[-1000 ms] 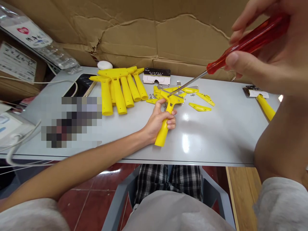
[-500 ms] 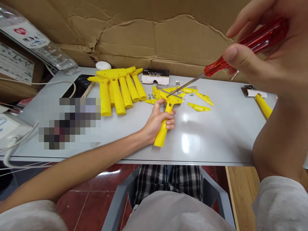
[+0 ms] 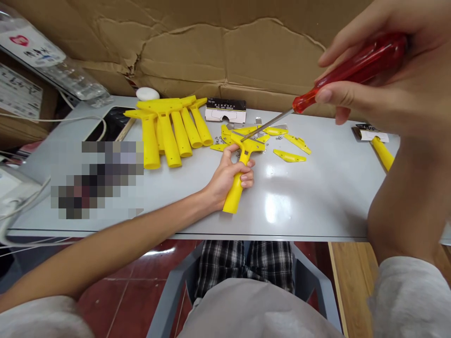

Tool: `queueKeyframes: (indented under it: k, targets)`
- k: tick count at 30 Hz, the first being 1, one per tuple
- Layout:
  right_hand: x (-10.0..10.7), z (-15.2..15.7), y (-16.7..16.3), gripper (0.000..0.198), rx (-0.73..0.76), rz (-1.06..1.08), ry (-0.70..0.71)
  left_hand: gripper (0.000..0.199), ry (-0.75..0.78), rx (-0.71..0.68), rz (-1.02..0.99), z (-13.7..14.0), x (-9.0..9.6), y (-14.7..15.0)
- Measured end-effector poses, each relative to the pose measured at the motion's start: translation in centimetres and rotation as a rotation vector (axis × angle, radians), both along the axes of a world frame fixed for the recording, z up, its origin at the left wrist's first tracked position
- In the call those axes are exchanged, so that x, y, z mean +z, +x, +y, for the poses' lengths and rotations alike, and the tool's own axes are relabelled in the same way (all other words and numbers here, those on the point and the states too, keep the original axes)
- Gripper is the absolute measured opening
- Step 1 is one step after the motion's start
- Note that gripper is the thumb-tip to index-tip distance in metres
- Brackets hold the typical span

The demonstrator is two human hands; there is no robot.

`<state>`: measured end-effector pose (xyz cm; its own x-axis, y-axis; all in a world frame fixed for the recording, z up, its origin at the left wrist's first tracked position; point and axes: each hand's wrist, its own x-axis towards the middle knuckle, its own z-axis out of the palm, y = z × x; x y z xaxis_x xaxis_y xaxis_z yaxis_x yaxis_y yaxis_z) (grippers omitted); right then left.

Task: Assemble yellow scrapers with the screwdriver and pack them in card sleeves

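My left hand [image 3: 232,173] is wrapped round the handle of a yellow scraper [image 3: 233,199], its T-shaped head pointing away from me. In my right hand [image 3: 394,89] is a screwdriver with a red see-through handle [image 3: 362,61]. Its metal shaft [image 3: 269,124] slants down to the left, and the tip meets the left side of the scraper head. Whether a screw sits under the tip is too small to tell. Behind the head lie loose yellow cover pieces [image 3: 289,156], metal blades [image 3: 259,121] and small screws [image 3: 279,138].
Several yellow scraper handles [image 3: 169,136] lie left of centre, beside a black and white box [image 3: 225,111]. Another scraper [image 3: 382,152] with a packaged head is at the right. A phone [image 3: 112,123], cables and a plastic bottle [image 3: 59,65] are at the left. Cardboard [image 3: 183,56] stands behind the table.
My right fingers have shifted on the screwdriver handle, which appears turned and slightly lower. The tip stays on the scraper head. My left hand keeps its grip; the whole view has shifted slightly.
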<state>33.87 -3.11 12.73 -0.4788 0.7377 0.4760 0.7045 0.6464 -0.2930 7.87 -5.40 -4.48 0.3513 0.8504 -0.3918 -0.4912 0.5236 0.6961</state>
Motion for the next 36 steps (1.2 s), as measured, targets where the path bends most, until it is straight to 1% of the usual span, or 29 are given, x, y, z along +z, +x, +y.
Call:
queueKeyframes:
  k: [4, 5, 7, 9, 11, 13, 16, 18, 19, 22, 24, 25, 28, 31, 33, 35, 36]
  targets:
    - [0.4, -0.3, 0.6, 0.038, -0.047, -0.065, 0.003, 0.079, 0.000, 0.006, -0.004, 0.1, 0.2, -0.1]
    - [0.5, -0.4, 0.7, 0.039, -0.033, -0.089, 0.016, 0.079, 0.006, 0.001, -0.004, 0.2, 0.2, -0.1]
    - [0.7, -0.6, 1.0, 0.047, 0.059, -0.103, 0.027, 0.080, 0.013, -0.017, 0.000, 0.2, 0.2, -0.2]
    - [0.6, -0.6, 1.1, 0.053, 0.171, -0.021, -0.026, 0.080, 0.019, -0.044, 0.011, 0.1, 0.1, -0.3]
    - [0.4, -0.4, 1.2, 0.052, 0.230, 0.097, -0.080, 0.080, 0.038, -0.062, 0.027, -0.1, 0.1, -0.3]
    - [0.0, -0.2, 1.3, 0.047, 0.221, 0.196, -0.079, 0.079, 0.063, -0.077, 0.049, -0.4, 0.2, -0.2]
    - [-0.3, 0.1, 1.5, 0.041, 0.151, 0.284, -0.056, 0.078, 0.076, -0.105, 0.067, -0.7, 0.2, -0.2]
    - [-0.4, 0.2, 1.7, 0.034, 0.101, 0.259, -0.057, 0.078, 0.067, -0.109, 0.065, -0.7, 0.1, -0.2]
    - [-0.4, 0.2, 1.7, 0.028, 0.094, 0.211, -0.043, 0.078, 0.056, -0.103, 0.063, -0.7, 0.1, -0.2]
    - [-0.3, 0.3, 1.3, 0.013, 0.165, 0.084, 0.034, 0.077, 0.022, -0.079, 0.060, -0.6, 0.1, -0.3]
    - [-0.3, 0.2, 0.9, 0.008, 0.202, 0.044, 0.066, 0.077, 0.013, -0.076, 0.057, -0.5, 0.1, -0.3]
    - [-0.3, 0.2, 0.7, 0.007, 0.198, 0.044, 0.080, 0.078, 0.015, -0.079, 0.054, -0.5, 0.2, -0.3]
    - [-0.4, 0.0, 0.2, 0.012, 0.126, 0.071, 0.124, 0.078, 0.032, -0.073, 0.043, -0.5, 0.4, -0.2]
    - [-0.9, -0.5, 0.9, 0.012, 0.003, 0.105, 0.145, 0.081, 0.081, -0.033, 0.027, -0.4, 1.0, -0.4]
    - [-1.8, -1.4, 2.4, 0.010, -0.081, 0.157, 0.145, 0.082, 0.131, -0.035, 0.003, -0.3, 1.5, -0.7]
    - [-3.3, -2.6, 4.6, 0.010, -0.148, 0.254, 0.135, 0.078, 0.168, -0.101, -0.019, -0.2, 1.9, -1.0]
    - [-4.3, -3.4, 5.9, 0.011, -0.210, 0.303, 0.120, 0.075, 0.182, -0.145, -0.027, -0.1, 2.1, -1.2]
